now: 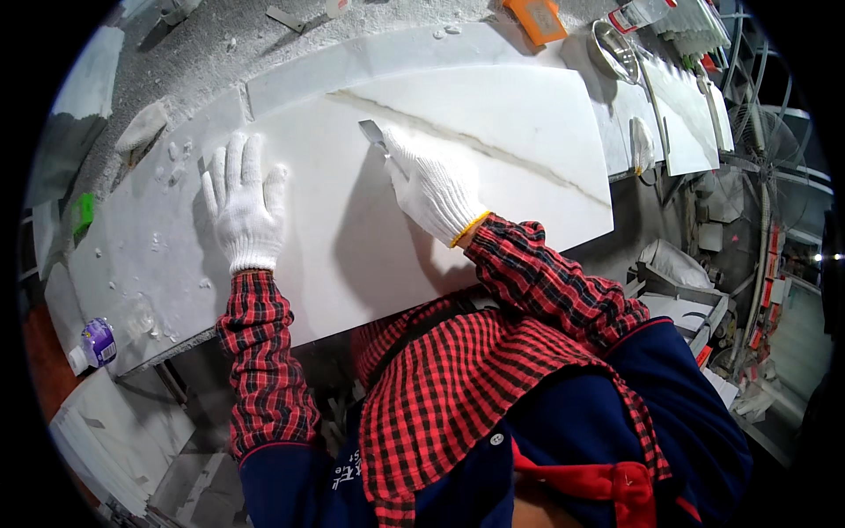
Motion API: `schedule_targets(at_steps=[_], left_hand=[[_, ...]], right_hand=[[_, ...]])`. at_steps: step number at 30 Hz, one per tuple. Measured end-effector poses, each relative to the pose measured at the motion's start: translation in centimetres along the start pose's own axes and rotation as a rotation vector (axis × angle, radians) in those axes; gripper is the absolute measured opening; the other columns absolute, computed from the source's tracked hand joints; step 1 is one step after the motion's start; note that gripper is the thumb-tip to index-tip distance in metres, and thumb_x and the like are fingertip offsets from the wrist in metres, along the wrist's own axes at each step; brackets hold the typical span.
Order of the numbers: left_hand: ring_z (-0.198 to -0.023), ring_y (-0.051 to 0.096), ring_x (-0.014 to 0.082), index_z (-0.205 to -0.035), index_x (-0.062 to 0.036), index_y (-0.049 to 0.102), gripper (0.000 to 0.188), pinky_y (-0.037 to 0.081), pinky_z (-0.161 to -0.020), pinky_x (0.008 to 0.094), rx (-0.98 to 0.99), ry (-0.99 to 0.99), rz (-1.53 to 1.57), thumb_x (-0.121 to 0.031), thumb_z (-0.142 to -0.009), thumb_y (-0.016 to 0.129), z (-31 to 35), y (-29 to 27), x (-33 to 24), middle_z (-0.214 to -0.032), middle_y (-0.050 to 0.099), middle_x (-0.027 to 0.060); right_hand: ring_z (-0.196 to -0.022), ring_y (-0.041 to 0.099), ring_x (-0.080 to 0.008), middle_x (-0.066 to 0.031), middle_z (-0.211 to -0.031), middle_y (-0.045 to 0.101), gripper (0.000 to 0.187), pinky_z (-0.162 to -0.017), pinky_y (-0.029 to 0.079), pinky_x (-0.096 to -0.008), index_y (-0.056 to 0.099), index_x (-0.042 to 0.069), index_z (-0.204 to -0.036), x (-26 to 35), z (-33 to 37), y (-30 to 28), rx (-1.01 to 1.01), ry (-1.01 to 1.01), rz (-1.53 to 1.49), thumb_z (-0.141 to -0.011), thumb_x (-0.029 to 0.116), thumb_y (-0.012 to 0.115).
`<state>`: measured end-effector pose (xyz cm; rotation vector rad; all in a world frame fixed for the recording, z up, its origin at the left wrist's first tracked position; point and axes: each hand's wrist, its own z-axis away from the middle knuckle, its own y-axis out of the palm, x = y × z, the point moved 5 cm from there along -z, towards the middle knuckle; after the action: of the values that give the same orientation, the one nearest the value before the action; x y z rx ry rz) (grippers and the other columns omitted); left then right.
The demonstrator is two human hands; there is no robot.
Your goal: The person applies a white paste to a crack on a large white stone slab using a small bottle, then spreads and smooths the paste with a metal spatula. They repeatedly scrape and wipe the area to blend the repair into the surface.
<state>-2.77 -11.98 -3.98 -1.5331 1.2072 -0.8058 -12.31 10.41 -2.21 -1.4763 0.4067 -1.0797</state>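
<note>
head view: my left gloved hand [244, 201] lies spread flat on the white veined marble slab [493, 141]; right gloved hand [431, 189] grips a small metal scraper blade [373, 133], scraping; next stroke needs steady pressure.

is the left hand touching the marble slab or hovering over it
Touching. The head view shows the gloved left hand lying flat, fingers spread, on the white marble slab, with no gap or separated shadow under the palm.

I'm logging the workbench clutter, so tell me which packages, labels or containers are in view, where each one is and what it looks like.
Small bottle: lower left by the slab's edge, lying down, white with purple label.
Orange flat pack: top centre, beyond the marble slab, rectangular.
Red-and-white labelled item: top right, partly cut off.
</note>
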Motion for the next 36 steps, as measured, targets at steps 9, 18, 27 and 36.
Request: schedule_targets(at_steps=[9, 18, 27, 36], left_hand=[[-0.140, 0.036, 0.0290, -0.144, -0.0135, 0.048, 0.054, 0.022, -0.119, 0.0487, -0.016, -0.014, 0.019, -0.043, -0.098, 0.049, 0.1, 0.0, -0.1, -0.151, 0.043, 0.0061], [-0.136, 0.043, 0.0338, -0.139, -0.0063, 0.052, 0.050, 0.031, -0.116, 0.0455, -0.221, 0.025, 0.397, -0.033, -0.097, 0.058, 0.4, -1.2, 1.1, -0.143, 0.051, 0.0152], [-0.140, 0.037, 0.0370, -0.144, -0.0096, 0.047, 0.064, 0.033, -0.115, 0.0478, -0.187, -0.016, 0.435, -0.028, -0.088, 0.069, 4.3, -4.6, -8.5, -0.149, 0.043, 0.0150], [-0.138, 0.040, 0.0320, -0.144, -0.0112, 0.048, 0.054, 0.029, -0.117, 0.0461, -0.122, 0.054, 0.238, -0.030, -0.094, 0.060, 3.4, -3.3, 0.9, -0.147, 0.048, 0.0098]], right_hand=[[-0.065, 0.062, -0.0302, -0.0149, -0.082, 0.066, 0.049, -0.057, 0.050, -0.0396, 0.046, 0.021, -0.145, 1.4, 1.3, -0.6, 0.196, 0.040, -0.318, -0.097, 0.012, 0.052], [-0.066, 0.064, -0.0236, -0.0117, -0.082, 0.067, 0.048, -0.063, 0.052, -0.0342, 0.052, 0.024, -0.142, 2.7, 5.2, 0.8, 0.193, -0.193, -0.461, -0.095, 0.020, 0.059], [-0.064, 0.063, -0.0152, -0.0123, -0.086, 0.072, 0.043, -0.062, 0.051, -0.0304, 0.056, 0.016, -0.139, 2.0, 6.0, -1.3, 0.345, 0.015, -0.791, -0.097, 0.025, 0.058], [-0.080, 0.068, -0.0328, -0.0128, -0.098, 0.071, 0.045, -0.069, 0.054, -0.0411, 0.057, 0.024, -0.136, -2.2, 2.4, -3.7, -0.166, -0.126, -0.219, -0.091, 0.023, 0.062]])
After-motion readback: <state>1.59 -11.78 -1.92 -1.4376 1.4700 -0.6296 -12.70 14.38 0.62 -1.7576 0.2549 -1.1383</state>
